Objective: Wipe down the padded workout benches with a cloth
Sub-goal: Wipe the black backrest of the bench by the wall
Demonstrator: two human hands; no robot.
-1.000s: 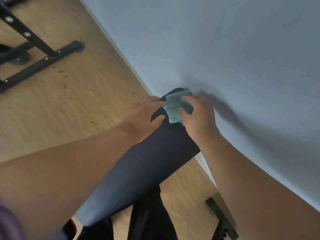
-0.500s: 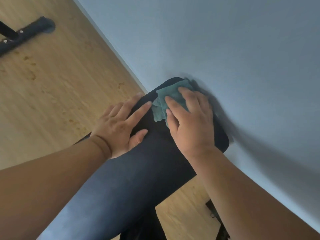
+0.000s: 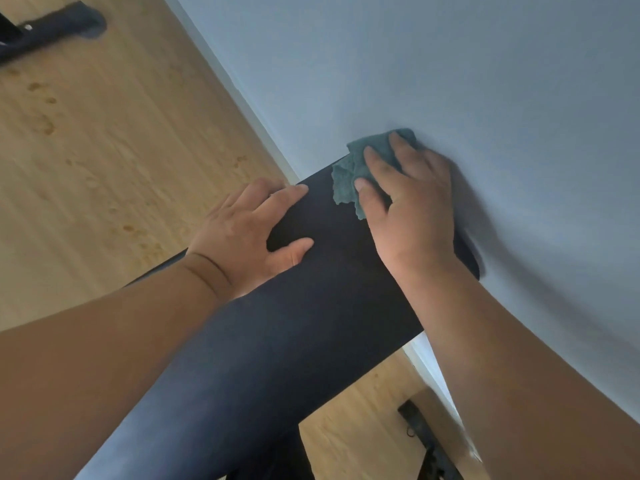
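The right hand (image 3: 412,209) is pressing a green cloth (image 3: 353,171) down on the far end of the dark padded bench (image 3: 329,271), right where the bench is meeting the pale wall (image 3: 450,64). Its fingers are lying flat and a little spread on top of the cloth, not curled round it. Part of the cloth is poking out past the fingertips at the far edge of the bench, and one corner looks like it is touching the wall.

The left hand (image 3: 249,237) is resting flat on the bench near its left edge, fingers spread wide, thumb out to the side. It is holding nothing. It seems to be keeping the bench steady.

The far end is being wiped now, I think, and the long near part of the bench is probably still waiting.

What could go wrong? The cloth is loose under flat fingers, so a fast push could make it bunch up or slide out and drop off the far edge, down to the wooden floor (image 3: 104,150). Knuckles could also bump the wall, because it is so close.
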